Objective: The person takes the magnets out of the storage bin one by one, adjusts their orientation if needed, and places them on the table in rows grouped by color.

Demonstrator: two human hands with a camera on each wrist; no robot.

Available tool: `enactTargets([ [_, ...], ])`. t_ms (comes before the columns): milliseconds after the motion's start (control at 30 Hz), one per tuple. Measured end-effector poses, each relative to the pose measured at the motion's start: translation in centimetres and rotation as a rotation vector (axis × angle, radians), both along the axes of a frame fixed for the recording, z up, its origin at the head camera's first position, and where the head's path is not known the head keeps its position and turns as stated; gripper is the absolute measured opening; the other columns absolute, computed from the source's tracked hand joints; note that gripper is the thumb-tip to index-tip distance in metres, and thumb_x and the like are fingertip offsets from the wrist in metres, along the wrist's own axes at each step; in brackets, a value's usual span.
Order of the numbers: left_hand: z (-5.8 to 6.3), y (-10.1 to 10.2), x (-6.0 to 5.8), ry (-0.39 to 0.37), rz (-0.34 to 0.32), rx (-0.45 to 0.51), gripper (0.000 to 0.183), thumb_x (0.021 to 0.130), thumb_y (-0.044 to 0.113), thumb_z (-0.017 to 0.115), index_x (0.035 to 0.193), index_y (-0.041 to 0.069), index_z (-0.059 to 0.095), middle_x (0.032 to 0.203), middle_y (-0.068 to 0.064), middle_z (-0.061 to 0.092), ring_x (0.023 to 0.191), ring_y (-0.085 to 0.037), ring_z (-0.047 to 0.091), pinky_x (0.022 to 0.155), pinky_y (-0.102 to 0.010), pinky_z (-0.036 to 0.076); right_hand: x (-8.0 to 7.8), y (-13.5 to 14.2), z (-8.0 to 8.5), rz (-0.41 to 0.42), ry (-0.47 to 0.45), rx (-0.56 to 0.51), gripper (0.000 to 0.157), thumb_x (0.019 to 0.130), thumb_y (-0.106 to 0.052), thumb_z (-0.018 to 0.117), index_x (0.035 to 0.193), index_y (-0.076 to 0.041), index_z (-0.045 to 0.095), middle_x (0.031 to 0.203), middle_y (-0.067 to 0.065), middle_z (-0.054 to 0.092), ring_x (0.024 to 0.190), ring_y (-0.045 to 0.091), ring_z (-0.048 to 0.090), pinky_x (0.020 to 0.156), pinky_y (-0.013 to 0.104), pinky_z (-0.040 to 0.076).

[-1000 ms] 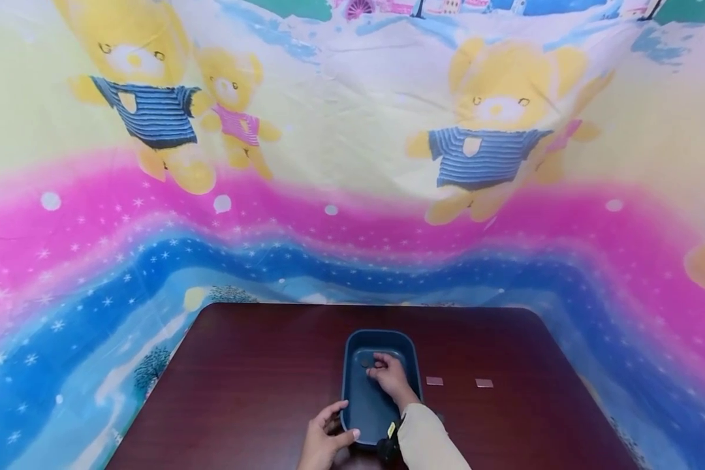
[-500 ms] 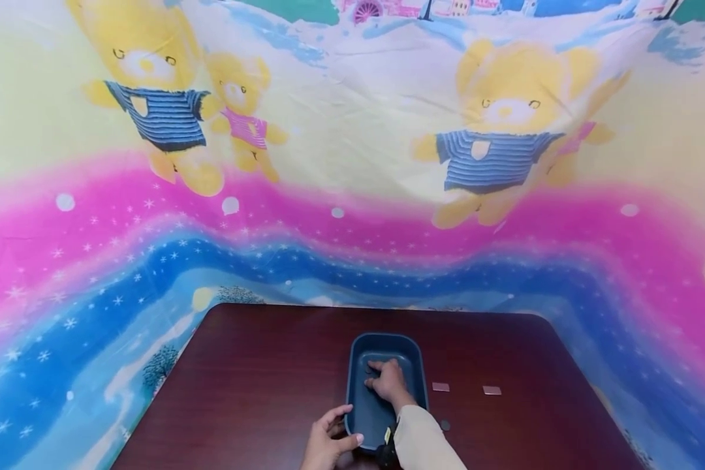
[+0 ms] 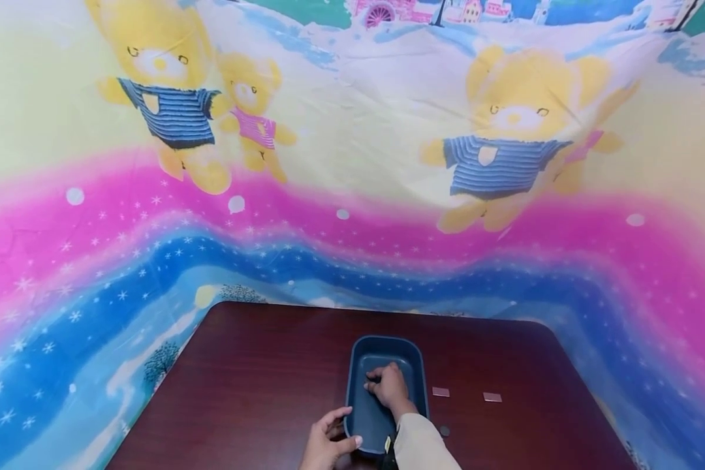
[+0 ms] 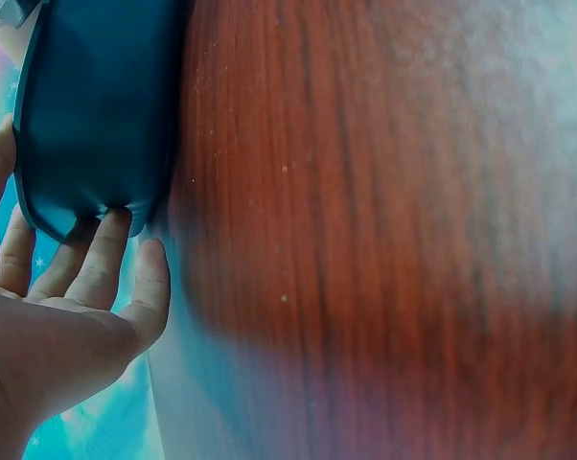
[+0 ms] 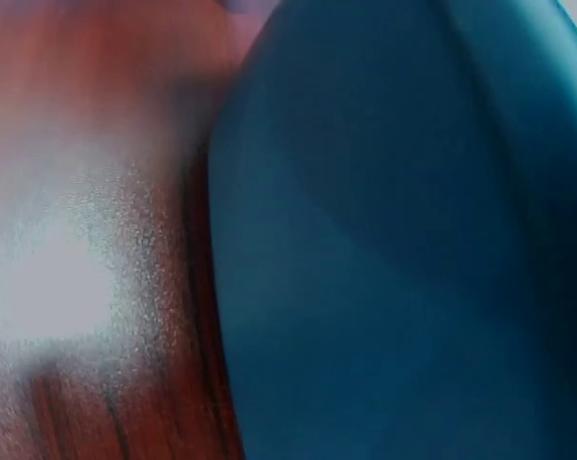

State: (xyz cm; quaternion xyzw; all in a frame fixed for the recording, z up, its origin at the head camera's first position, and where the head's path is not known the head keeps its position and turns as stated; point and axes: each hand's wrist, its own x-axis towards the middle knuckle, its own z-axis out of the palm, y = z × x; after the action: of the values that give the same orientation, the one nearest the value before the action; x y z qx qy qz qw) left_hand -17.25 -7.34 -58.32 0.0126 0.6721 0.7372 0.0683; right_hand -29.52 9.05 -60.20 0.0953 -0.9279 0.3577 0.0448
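Observation:
A deep blue rectangular tray (image 3: pixel 355 391) with rounded corners stands lengthwise on the table. At its near left corner my left hand (image 3: pixel 324 440) grips it, thumb at the near end and fingers along the left side. The left wrist view shows the fingers (image 4: pixel 102 259) of that hand bent against the tray's end. My right hand (image 3: pixel 391 388) reaches down inside the tray, thumb and fingertips close together around a small dark disc (image 3: pixel 375 379), mostly covered by them. In the right wrist view only the tray wall (image 5: pixel 365 287) and tabletop show, the hand being out of sight.
On the brown wooden table (image 3: pixel 258 378), two small pinkish rectangular pieces lie right of the tray, a nearer one (image 3: pixel 440 391) and a farther one (image 3: pixel 492 397). A dark round disc (image 3: pixel 444 431) lies beside the right sleeve. A printed bear cloth (image 3: pixel 341 163) hangs behind the table.
My right hand's fingertips have closed together over the dark disc on the tray floor. The left hand keeps its grip on the tray. The head view has shifted slightly.

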Motion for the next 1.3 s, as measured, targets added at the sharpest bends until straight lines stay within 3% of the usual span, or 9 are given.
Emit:
enactTargets([
  [167,-0.4,0.3,-0.4,0.004,-0.005,-0.012,0.057,0.068,0.006,0.071,0.119,0.000,0.048,0.113,-0.024,0.049,0.092,-0.033,0.053,0.067,-0.034,0.046,-0.1,0.4,0.2,0.006,0.004,0.001,0.015,0.071,-0.022,0.070,0.085,-0.016,0.068,0.087,0.002,0.047,0.077,0.019,0.047,0.062,0.035,0.040],
  [333,-0.2,0.4,-0.6,-0.026,0.005,0.017,0.057,0.067,0.004,0.072,0.119,0.000,0.048,0.116,-0.027,0.045,0.093,-0.035,0.051,0.064,-0.035,0.047,-0.5,0.8,0.9,0.077,-0.028,-0.055,0.013,0.071,-0.019,0.070,0.082,-0.014,0.067,0.084,-0.001,0.053,0.073,0.016,0.050,0.060,0.031,0.042],
  [567,1.7,0.2,0.2,-0.041,0.012,0.020,0.056,0.067,0.006,0.072,0.118,-0.002,0.049,0.116,-0.029,0.044,0.092,-0.036,0.051,0.063,-0.035,0.047,-0.6,1.0,2.4,0.146,-0.113,-0.232,0.017,0.072,-0.013,0.069,0.086,-0.004,0.065,0.076,-0.002,0.060,0.066,0.011,0.054,0.055,0.027,0.044],
  [667,2.2,0.2,0.6,-0.038,0.012,0.016,0.057,0.067,0.007,0.072,0.118,-0.003,0.048,0.116,-0.029,0.043,0.091,-0.036,0.051,0.064,-0.034,0.047,-0.4,1.0,2.9,0.150,-0.110,-0.285,0.019,0.072,-0.012,0.069,0.088,-0.002,0.065,0.075,-0.001,0.061,0.064,0.010,0.055,0.054,0.026,0.045],
  [800,2.2,0.3,0.7,-0.029,0.023,0.026,0.056,0.067,0.007,0.072,0.118,-0.002,0.049,0.115,-0.029,0.044,0.091,-0.037,0.051,0.064,-0.034,0.047,-0.1,1.1,3.7,0.150,-0.063,-0.342,0.021,0.072,-0.010,0.069,0.090,-0.001,0.065,0.075,0.000,0.062,0.064,0.010,0.056,0.054,0.026,0.045],
  [1000,2.1,0.4,0.8,-0.013,0.027,0.041,0.055,0.067,0.003,0.072,0.117,-0.001,0.050,0.114,-0.029,0.045,0.088,-0.036,0.053,0.063,-0.033,0.047,0.8,1.4,4.6,0.089,0.021,-0.398,0.018,0.071,-0.011,0.070,0.088,-0.008,0.066,0.071,-0.002,0.059,0.062,0.011,0.054,0.053,0.026,0.045],
  [1133,2.3,0.4,1.1,0.003,0.031,0.036,0.058,0.066,0.003,0.072,0.118,-0.004,0.048,0.114,-0.030,0.045,0.087,-0.035,0.053,0.063,-0.032,0.048,1.3,1.6,4.7,0.065,0.097,-0.401,0.017,0.069,-0.013,0.071,0.085,-0.016,0.067,0.075,-0.003,0.056,0.064,0.010,0.053,0.056,0.024,0.046],
  [1300,1.7,0.4,0.8,0.002,0.038,0.019,0.058,0.066,0.004,0.072,0.118,-0.004,0.048,0.114,-0.030,0.045,0.087,-0.035,0.053,0.062,-0.033,0.048,1.7,1.8,4.8,0.046,0.153,-0.396,0.017,0.068,-0.011,0.072,0.084,-0.014,0.068,0.080,-0.002,0.053,0.069,0.012,0.054,0.060,0.024,0.046],
])
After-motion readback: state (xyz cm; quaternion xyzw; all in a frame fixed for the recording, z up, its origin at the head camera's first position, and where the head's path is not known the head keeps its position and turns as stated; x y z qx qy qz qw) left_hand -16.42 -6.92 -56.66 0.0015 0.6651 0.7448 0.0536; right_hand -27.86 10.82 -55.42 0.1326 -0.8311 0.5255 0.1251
